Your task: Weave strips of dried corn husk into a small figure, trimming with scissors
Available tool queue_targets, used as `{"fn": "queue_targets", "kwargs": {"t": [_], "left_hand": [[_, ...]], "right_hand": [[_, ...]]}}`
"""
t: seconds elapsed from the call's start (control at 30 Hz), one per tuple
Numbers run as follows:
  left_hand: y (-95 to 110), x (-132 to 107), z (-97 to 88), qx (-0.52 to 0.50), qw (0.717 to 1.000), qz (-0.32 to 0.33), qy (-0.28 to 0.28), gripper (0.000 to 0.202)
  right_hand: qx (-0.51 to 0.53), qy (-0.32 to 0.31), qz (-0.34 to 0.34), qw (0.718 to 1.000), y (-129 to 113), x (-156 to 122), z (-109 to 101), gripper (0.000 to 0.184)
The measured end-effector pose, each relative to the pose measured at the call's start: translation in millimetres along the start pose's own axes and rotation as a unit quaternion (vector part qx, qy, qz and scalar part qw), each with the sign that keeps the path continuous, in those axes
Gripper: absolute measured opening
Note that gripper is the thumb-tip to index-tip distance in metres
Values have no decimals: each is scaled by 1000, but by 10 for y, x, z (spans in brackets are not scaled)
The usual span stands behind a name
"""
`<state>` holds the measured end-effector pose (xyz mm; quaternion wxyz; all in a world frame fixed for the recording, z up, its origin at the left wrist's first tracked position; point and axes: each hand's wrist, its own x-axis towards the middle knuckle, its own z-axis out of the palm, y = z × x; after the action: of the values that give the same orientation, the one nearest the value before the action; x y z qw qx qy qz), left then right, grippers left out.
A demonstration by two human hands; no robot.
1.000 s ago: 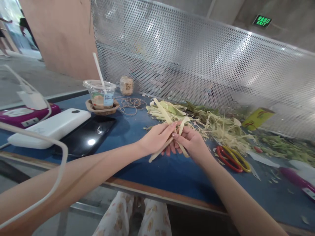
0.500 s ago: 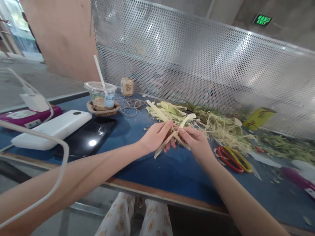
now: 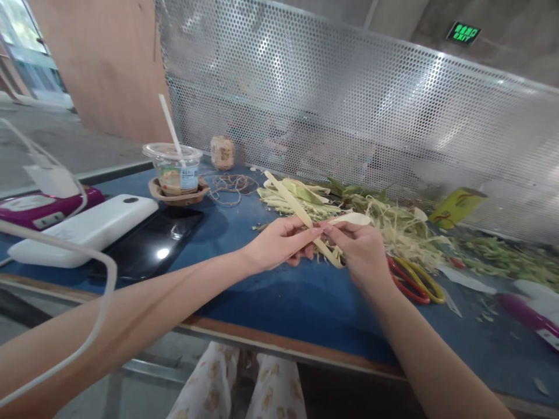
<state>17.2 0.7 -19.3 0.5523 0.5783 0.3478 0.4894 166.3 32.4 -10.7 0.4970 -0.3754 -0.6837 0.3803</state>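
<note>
My left hand point(image 3: 283, 241) and my right hand point(image 3: 358, 244) meet above the front of the blue table, thumbs and fingertips pinched close together. Between them they grip pale yellow strips of what looks like corn husk. One long husk strip point(image 3: 289, 199) slants from the upper left down past my left fingers, its lower end hanging below. A wider, paler strip point(image 3: 351, 219) sticks out over my right fingers. The crossing point is partly covered by my thumbs. Just behind lies a heap of husks point(image 3: 301, 191), with a tangle of shredded husk fibres point(image 3: 404, 233) to its right.
Scissors point(image 3: 413, 280) with red and yellow handles lie beside my right wrist. A yellow box point(image 3: 456, 208) leans near the perforated metal screen point(image 3: 305, 87). Left are a black phone point(image 3: 151, 241), white power bank point(image 3: 87, 230), lidded cup point(image 3: 177, 174), tangled string point(image 3: 233, 187) and a cable point(image 3: 102, 326).
The husk strips, crossed in an X before, have shifted in my fingers. My fingertips have come together, and the paler strip now lies flatter over my right hand.
</note>
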Motion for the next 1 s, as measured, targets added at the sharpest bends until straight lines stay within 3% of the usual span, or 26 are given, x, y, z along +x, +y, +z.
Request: {"fn": "queue_targets", "kwargs": {"t": [0.2,0.5,0.63,0.7,0.8,1.0], "left_hand": [[3,-8,12,55,998,-16,-14,27],[49,-35,15,50,998,-29,-32,27],[68,-29,11,-3,1000,-15,-18,19],[60,-18,-1,-30,999,4,-16,19],[29,-1,-30,-33,999,35,-22,43],[8,-27,-46,78,994,62,-44,46]], "right_hand": [[26,-10,11,1000,63,45,-28,23],[64,-29,24,997,57,30,-24,25],[78,-44,28,996,53,64,-69,23],[93,-68,33,993,43,76,-101,26],[76,-125,51,988,11,69,-126,30],[-1,-232,45,972,-30,28,-87,29]]}}
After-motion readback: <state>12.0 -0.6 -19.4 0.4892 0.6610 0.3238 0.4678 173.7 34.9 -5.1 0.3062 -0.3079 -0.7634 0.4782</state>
